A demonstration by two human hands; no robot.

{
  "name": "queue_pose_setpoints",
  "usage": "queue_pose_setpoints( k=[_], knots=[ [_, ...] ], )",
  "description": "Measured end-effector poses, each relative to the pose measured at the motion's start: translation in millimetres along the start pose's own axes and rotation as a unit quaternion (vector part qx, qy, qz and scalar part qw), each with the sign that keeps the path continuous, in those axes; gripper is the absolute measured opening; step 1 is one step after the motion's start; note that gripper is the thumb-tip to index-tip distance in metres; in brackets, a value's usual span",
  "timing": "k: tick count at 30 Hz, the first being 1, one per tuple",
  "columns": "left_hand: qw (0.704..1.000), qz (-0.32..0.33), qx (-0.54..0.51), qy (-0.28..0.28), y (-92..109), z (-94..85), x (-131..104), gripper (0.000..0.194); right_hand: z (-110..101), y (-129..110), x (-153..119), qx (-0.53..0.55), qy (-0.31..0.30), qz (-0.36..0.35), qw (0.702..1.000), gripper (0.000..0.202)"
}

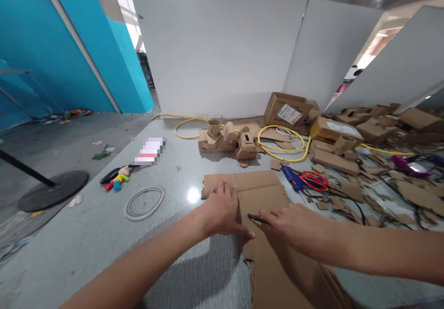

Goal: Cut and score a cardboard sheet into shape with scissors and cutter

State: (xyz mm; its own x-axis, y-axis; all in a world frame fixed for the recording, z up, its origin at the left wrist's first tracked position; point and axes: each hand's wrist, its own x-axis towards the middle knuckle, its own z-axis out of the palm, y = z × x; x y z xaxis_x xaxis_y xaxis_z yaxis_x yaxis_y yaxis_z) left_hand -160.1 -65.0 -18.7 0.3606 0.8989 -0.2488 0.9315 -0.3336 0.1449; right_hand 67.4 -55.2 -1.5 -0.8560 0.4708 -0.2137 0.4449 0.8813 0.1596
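Note:
A large piece of brown cardboard (265, 198) lies flat on the table, with a crease across its far part and torn edges on its near left side. My left hand (222, 209) rests on its left edge, fingers stretched forward and thumb apart, pressing on the sheet. From the right, my right hand (287, 225) is closed around a slim dark pen-like tool (257, 219). The tool's tip points left and touches or hovers just over the cardboard, close to my left thumb; its exact kind is hard to make out.
Cardboard models (217, 138) stand at the back. A blue glue gun (292, 178) with a red cable (315, 181) lies to the right, near many cardboard scraps (347, 207). A yellow hose (284, 158) loops behind. A whitish ring (144, 202) and a toy figure (120, 178) lie left.

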Motion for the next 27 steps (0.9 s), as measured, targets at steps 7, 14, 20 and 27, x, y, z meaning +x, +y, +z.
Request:
queue_pose_setpoints(
  k=[7, 14, 20, 27],
  knots=[
    [1.000, 0.003, 0.002, 0.003, 1.1, -4.0, 0.4, 0.124, -2.2, 8.2, -3.9, 0.010, 0.051, -0.019, 0.998, 0.029],
    [1.000, -0.001, 0.015, 0.015, 2.3, -3.1, 2.2, 0.119, 6.2, 21.1, -6.0, -0.009, 0.057, -0.048, 0.997, 0.030],
    [1.000, 0.005, 0.004, 0.009, -0.7, 0.6, 3.1, 0.125, 10.9, 24.7, -9.9, -0.003, 0.058, -0.056, 0.997, 0.037],
    [1.000, -0.003, 0.010, -0.005, 0.6, -1.4, 4.5, 0.133, 24.1, 26.6, -14.0, -0.058, 0.079, -0.076, 0.992, 0.056]
  ],
)
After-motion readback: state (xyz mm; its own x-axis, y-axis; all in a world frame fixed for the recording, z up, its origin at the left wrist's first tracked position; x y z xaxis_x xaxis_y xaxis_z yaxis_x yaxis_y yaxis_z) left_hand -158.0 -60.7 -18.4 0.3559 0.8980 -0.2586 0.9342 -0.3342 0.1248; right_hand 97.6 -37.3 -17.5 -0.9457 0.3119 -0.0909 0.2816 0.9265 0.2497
